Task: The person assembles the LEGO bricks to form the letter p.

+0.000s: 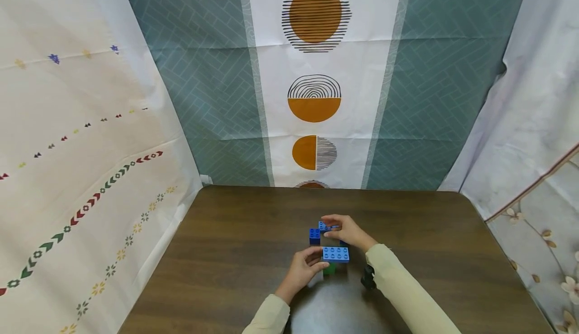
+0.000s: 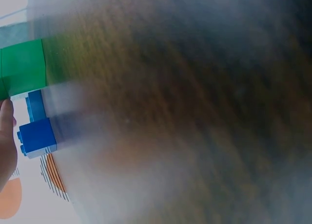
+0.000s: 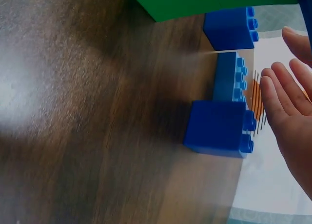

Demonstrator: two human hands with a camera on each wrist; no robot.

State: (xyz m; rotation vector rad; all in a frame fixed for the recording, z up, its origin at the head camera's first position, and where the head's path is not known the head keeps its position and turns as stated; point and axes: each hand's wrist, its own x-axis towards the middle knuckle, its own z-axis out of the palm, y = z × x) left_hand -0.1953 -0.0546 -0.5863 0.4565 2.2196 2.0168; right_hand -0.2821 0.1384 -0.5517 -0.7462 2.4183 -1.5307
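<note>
At left hand, pinching light-blue eight-stud brick over green block; at right hand, outstretched, empty. Steady left grip, clear of dark-blue four-stud brick ahead.

Blue and green blocks stand on a table.

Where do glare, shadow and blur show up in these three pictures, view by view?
Head: pale glare on the near part of the wooden tabletop, dark shadow beside the left hand. Left wrist: the tabletop strongly smeared, the green toy brick clearer. Right wrist: pale glare at the left edge, the lower dark blue toy brick fairly crisp.
</note>
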